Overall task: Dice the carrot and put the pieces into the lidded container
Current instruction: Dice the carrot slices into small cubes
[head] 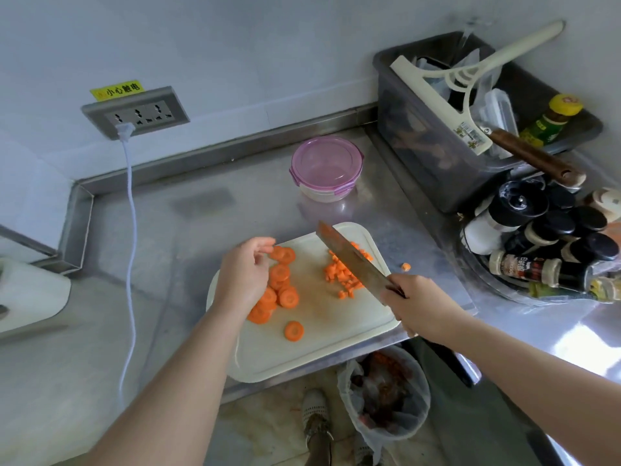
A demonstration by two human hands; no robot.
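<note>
Steel worktop (168, 230) carries a board (319, 341): left hand (243, 274), fingers loose, hovers over carrot slices (279, 287), probably to gather them; right hand (416, 307) grips the cleaver (349, 255) above diced pieces (339, 274); lidded container (326, 168) sits closed behind

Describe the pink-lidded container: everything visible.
The container is round and low, with a clear, whitish base that looks like glass or plastic. Its translucent pink lid is on, with clip flaps folded down at the sides. Through the lid it looks empty. It stands upright on the steel counter, behind the cutting board and apart from it, left of the grey bin. Only the counter touches it.
</note>
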